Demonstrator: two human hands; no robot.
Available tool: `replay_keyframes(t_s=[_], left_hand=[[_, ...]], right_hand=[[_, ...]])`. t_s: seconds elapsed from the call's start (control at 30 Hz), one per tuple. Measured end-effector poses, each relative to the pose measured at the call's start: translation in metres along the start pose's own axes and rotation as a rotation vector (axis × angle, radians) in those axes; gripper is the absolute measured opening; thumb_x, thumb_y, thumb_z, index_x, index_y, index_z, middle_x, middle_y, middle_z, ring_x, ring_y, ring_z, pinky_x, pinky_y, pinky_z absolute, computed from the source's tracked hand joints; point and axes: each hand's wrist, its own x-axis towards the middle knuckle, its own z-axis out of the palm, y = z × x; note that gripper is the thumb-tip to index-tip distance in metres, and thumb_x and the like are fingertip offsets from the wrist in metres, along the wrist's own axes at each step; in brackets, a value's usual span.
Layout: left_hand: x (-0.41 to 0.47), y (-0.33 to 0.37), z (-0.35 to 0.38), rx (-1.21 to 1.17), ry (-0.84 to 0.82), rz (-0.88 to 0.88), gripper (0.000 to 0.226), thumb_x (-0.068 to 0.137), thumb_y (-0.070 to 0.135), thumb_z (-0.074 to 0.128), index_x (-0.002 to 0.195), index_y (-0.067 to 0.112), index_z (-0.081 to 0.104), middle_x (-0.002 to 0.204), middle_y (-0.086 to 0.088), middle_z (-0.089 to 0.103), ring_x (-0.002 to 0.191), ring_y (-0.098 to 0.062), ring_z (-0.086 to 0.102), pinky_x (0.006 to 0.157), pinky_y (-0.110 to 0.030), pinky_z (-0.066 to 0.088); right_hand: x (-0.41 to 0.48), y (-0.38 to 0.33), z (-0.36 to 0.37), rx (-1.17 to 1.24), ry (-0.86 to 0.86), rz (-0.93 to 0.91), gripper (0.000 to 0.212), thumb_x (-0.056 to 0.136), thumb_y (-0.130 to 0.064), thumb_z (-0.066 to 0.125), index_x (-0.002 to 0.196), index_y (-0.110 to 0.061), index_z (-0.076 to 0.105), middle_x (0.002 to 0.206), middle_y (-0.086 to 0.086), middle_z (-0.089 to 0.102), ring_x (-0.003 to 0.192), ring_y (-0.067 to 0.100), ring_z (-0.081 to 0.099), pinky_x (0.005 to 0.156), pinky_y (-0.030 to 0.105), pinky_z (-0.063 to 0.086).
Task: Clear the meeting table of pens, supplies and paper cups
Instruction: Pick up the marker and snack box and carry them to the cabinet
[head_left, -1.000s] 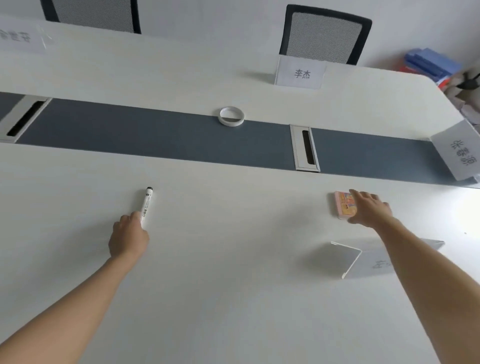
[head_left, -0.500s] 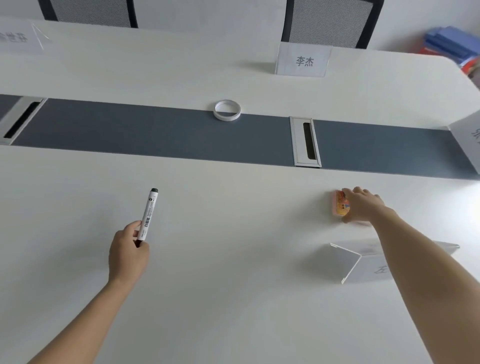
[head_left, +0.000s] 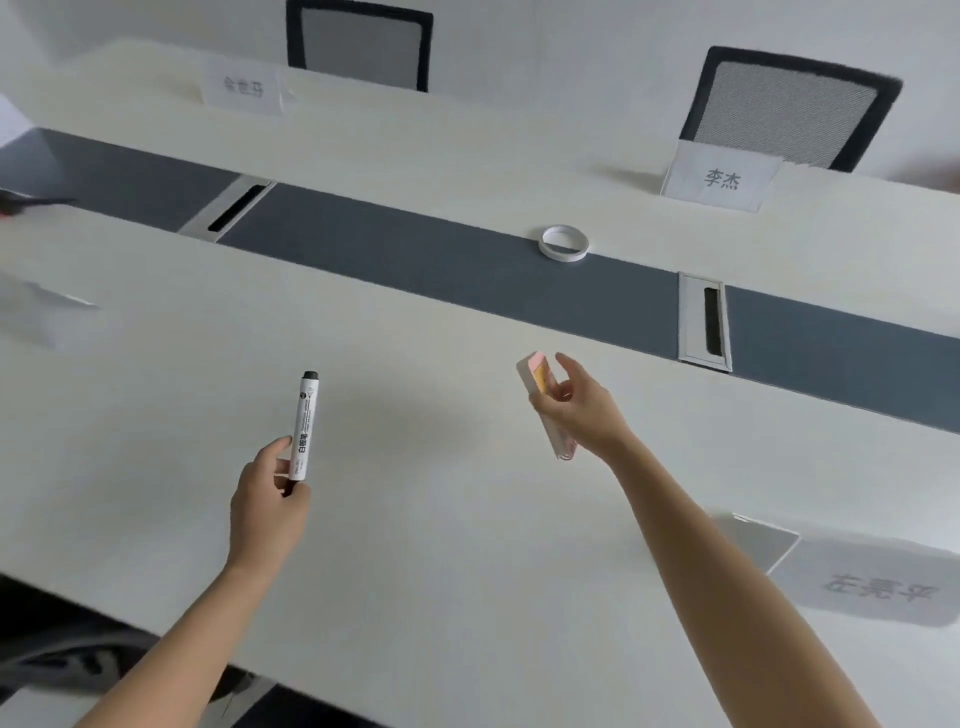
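At the far left edge of the view a dark, red-tipped object (head_left: 21, 200) lies on the worktop (head_left: 441, 545), too blurred to identify, and below it stands a folded white name card (head_left: 36, 312). The near edge of the worktop runs diagonally across the lower left corner, with dark floor beneath it.

The left hand (head_left: 267, 499) is raised above the white surface, fingers and thumb closed around the lower end of a white marker (head_left: 305, 423) with a black cap; the marker stands nearly upright, cap pointing away from the person. The worktop around and beyond this hand is bare white as far as the grey centre strip (head_left: 415, 249), where a metal cable slot (head_left: 228, 208) sits to the left.

The right hand (head_left: 576, 408) is also lifted off the surface, pinching a flat pink-and-orange pack (head_left: 545, 400) edge-on between thumb and fingers. The two hands are well apart, with open white surface between and below them.

Further back, a roll of white tape (head_left: 563, 242) lies flat on the far border of the grey strip. To its right a second cable slot (head_left: 704, 322) cuts across the strip. Behind it a name card (head_left: 719, 176) stands at the far side, in front of a mesh-backed chair (head_left: 789, 109); another card (head_left: 241, 91) and chair (head_left: 358, 44) stand further left. At the lower right a tent card (head_left: 857, 582) sits near the right forearm.
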Motion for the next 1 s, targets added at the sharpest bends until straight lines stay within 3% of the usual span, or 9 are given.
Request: replay_keyframes(t_s=[0.1,0.27,0.33,0.5,0.6,0.73,0.83,1.0], left_hand=[[-0.022,-0.033,-0.031,0.012,0.066,-0.073,0.045,0.080,-0.007,0.047,0.121,0.011,0.053,0.103,-0.019,0.058,0.081,-0.030,0.053,0.061,-0.029,0.036],[-0.059,-0.084,-0.067,-0.003,0.131,-0.176,0.039,0.078,-0.006,0.049,0.112,0.012,0.058,0.097,-0.016,0.059,0.080,-0.029,0.054,0.059,-0.027,0.037],[-0.071,-0.101,-0.075,-0.035,0.162,-0.216,0.036,0.078,-0.005,0.050,0.110,0.010,0.059,0.097,-0.016,0.060,0.085,-0.031,0.055,0.067,-0.032,0.039],[-0.094,-0.120,-0.096,-0.179,0.237,-0.275,0.029,0.082,-0.003,0.049,0.108,0.006,0.060,0.093,-0.017,0.060,0.087,-0.031,0.055,0.071,-0.032,0.038],[-0.112,-0.135,-0.115,-0.247,0.249,-0.262,0.027,0.083,-0.002,0.049,0.106,0.008,0.060,0.091,-0.013,0.059,0.084,-0.029,0.054,0.068,-0.028,0.038],[-0.150,-0.180,-0.152,-0.258,0.300,-0.273,0.024,0.082,-0.002,0.050,0.101,0.008,0.061,0.088,-0.015,0.061,0.079,-0.028,0.055,0.067,-0.031,0.040],[-0.189,-0.221,-0.191,-0.262,0.334,-0.334,0.021,0.082,-0.003,0.048,0.088,0.015,0.056,0.078,-0.021,0.057,0.064,-0.028,0.047,0.059,-0.032,0.038],[-0.261,-0.295,-0.264,-0.307,0.527,-0.465,0.021,0.083,-0.003,0.046,0.088,0.015,0.055,0.064,-0.008,0.047,0.054,-0.023,0.038,0.053,-0.028,0.032]], right_hand=[[-0.018,-0.027,0.064,0.172,-0.140,0.001,0.049,0.085,-0.028,0.057,0.130,-0.020,0.041,0.093,-0.001,0.057,0.081,0.011,0.055,0.064,0.017,0.040],[-0.061,-0.054,0.155,0.297,-0.408,0.035,0.019,0.088,-0.032,0.051,0.105,-0.022,0.050,0.085,0.001,0.057,0.079,0.020,0.057,0.068,0.030,0.046],[-0.082,-0.060,0.177,0.336,-0.486,0.051,0.025,0.084,-0.038,0.050,0.102,-0.020,0.051,0.085,0.004,0.055,0.074,0.020,0.055,0.060,0.030,0.044],[-0.122,-0.063,0.218,0.511,-0.611,0.166,0.048,0.073,-0.050,0.043,0.103,-0.014,0.055,0.085,0.007,0.060,0.070,0.022,0.060,0.072,0.032,0.047],[-0.154,-0.068,0.241,0.447,-0.634,0.123,0.049,0.071,-0.055,0.049,0.101,-0.017,0.053,0.087,0.007,0.059,0.071,0.021,0.059,0.071,0.031,0.048],[-0.208,-0.082,0.286,0.271,-0.673,0.065,0.040,0.075,-0.047,0.059,0.105,-0.022,0.052,0.089,0.003,0.055,0.075,0.017,0.054,0.054,0.025,0.043],[-0.255,-0.085,0.329,0.146,-0.681,0.015,0.038,0.083,-0.042,0.058,0.115,-0.022,0.050,0.087,-0.002,0.053,0.077,0.011,0.054,0.058,0.020,0.044],[-0.346,-0.082,0.400,0.071,-0.724,-0.014,0.044,0.083,-0.036,0.061,0.121,-0.018,0.047,0.090,-0.008,0.052,0.077,0.005,0.051,0.052,0.015,0.042]])
